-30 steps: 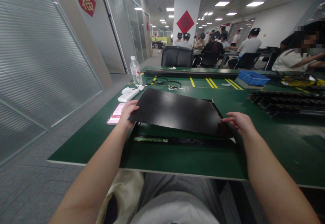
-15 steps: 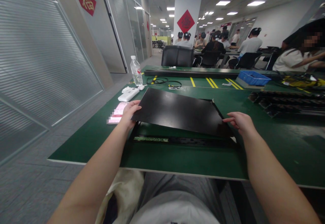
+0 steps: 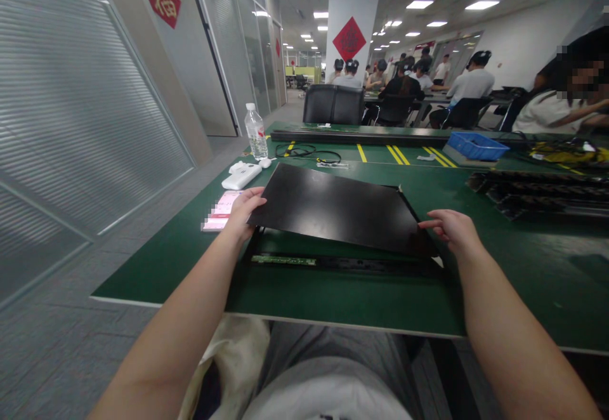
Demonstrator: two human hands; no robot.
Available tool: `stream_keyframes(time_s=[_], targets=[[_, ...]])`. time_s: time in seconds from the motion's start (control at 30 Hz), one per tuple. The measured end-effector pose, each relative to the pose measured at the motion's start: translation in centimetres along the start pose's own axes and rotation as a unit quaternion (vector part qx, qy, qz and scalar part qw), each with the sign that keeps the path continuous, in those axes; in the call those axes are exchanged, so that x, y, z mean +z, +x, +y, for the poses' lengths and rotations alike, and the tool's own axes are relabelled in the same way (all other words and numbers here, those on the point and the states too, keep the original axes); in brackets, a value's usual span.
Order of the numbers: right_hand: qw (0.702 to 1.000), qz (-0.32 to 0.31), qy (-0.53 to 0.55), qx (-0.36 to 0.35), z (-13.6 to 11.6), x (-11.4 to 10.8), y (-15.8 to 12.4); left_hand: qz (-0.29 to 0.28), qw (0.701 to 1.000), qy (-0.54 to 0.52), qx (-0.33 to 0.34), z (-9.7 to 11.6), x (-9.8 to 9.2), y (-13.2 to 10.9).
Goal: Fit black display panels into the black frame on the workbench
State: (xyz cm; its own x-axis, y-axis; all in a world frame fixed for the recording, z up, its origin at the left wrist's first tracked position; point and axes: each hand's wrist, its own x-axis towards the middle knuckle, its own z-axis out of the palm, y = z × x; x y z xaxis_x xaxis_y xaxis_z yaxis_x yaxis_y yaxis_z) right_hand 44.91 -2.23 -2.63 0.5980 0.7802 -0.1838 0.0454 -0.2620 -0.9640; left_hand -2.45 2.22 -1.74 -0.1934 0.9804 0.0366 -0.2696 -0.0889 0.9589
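A large flat black panel (image 3: 333,207) lies tilted, its near edge raised above a black frame (image 3: 342,264) on the green table (image 3: 333,299). My left hand (image 3: 242,212) grips the panel's near left corner, thumb on top. My right hand (image 3: 451,229) holds the near right corner, fingers curled at the edge. A narrow green circuit strip (image 3: 283,259) shows on the frame's near bar under the panel.
Left of the panel lie a pink phone (image 3: 219,210) and a white device (image 3: 240,177); a water bottle (image 3: 255,132) and a black cable (image 3: 307,151) stand farther back. Black trays (image 3: 537,195) and a blue bin (image 3: 476,146) are at right. Seated people work behind.
The panel's near edge has sunk slightly and shifted a little away from me, with both hands following. Otherwise little differs.
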Motion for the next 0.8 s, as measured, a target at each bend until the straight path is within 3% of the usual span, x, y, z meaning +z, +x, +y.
stream_keyframes(time_s=[0.47,0.8], targets=[[0.993,0.026,-0.101,-0.055,-0.5,0.7,-1.6,-0.001,0.999,0.019,-0.025,-0.3,-0.1,0.1],[0.954,0.034,-0.277,-0.108,0.2,0.5,-0.7,0.011,1.000,-0.005,0.006,-2.1,-0.3,1.2]])
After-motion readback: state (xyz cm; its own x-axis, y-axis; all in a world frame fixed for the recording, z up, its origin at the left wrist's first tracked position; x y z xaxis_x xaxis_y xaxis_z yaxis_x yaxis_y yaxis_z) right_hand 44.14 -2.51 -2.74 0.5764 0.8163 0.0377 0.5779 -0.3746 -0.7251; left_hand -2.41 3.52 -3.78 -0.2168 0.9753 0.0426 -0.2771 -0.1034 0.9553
